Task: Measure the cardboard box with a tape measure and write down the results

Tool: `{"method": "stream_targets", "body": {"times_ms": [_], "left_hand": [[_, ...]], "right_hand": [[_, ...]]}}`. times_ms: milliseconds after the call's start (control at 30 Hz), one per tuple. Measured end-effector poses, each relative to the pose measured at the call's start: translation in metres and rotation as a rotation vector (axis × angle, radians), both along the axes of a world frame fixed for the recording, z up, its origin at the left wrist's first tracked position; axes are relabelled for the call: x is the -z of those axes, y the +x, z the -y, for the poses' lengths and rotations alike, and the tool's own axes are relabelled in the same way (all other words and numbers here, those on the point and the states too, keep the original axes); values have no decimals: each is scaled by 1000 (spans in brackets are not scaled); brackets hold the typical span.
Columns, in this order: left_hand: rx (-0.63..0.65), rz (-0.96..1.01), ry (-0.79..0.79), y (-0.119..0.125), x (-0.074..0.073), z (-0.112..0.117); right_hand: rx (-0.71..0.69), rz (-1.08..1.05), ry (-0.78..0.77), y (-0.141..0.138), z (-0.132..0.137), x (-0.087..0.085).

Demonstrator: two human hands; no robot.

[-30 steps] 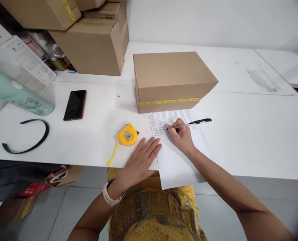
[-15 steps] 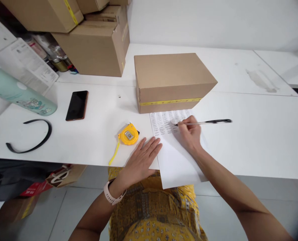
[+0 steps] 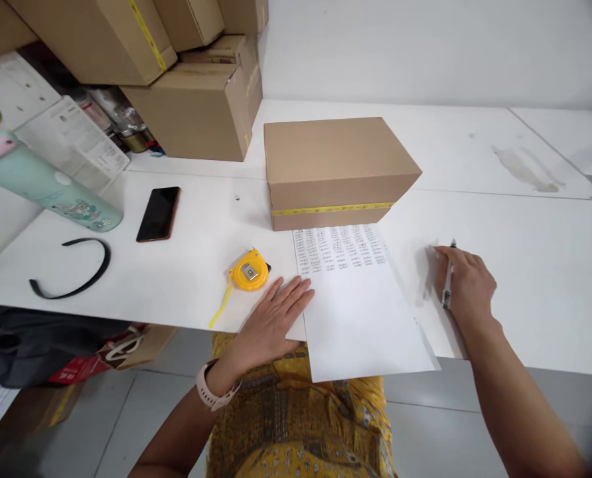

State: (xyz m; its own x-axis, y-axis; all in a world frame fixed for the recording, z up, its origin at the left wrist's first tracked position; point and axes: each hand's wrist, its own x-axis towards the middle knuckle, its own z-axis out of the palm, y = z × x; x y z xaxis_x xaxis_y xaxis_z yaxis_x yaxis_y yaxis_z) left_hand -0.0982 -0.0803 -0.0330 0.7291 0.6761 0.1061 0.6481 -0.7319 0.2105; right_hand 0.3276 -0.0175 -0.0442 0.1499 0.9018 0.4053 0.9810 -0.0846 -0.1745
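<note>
My left hand point(image 3: 277, 315) lies flat with its fingers stretched out, its fingertips at the left edge of a sheet of paper point(image 3: 360, 325). Rows of small handwriting fill the upper part of the sheet, and its lower end hangs over the table's front edge. To the right of the paper, my right hand point(image 3: 468, 285) rests low on the table with curled fingers. A pen point(image 3: 447, 285) is held in it, pointing roughly away from me. Just up and left of my left hand sits a yellow tape measure point(image 3: 250, 271), a short yellow strap trailing from it.
A closed cardboard box point(image 3: 330, 156) with yellow tape stands at the paper's top edge. Leftward are a phone point(image 3: 158, 214), a black curved band point(image 3: 101, 265) and a mint-green bottle point(image 3: 77, 199). More cardboard boxes point(image 3: 186, 113) are stacked at the back left.
My right hand has moved right, off the written rows, and the pen has turned in it from sideways to pointing away from me. My left hand stays flat by the paper.
</note>
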Motion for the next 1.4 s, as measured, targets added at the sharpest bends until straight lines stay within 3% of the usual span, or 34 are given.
{"method": "stream_targets", "body": {"times_ms": [133, 600, 733, 867, 1067, 1167, 1267, 1333, 1400], "left_hand": [[-10, -25, 4, 0, -1, 0], [-22, -38, -4, 1, -2, 0], [-19, -21, -24, 0, 0, -1], [-13, -14, -40, 0, 2, -2], [-19, -27, -47, 1, 2, -2], [-15, -16, -49, 1, 3, -2], [0, 16, -36, -1, 5, -2], [7, 35, -28, -1, 6, -2], [6, 45, -25, -1, 7, -2]], "right_hand": [[32, 39, -40, -1, -3, 5], [48, -21, -103, -13, 4, -10], [-57, 141, -172, -16, 3, -17], [-196, 401, -371, -24, -8, -26], [-242, 539, -539, -26, -18, -47], [-229, 499, -397, -13, -11, -60], [-40, 304, -112, -18, 6, -71], [53, 15, 83, -41, 20, -75], [12, -416, 187, -78, 31, -75]]}}
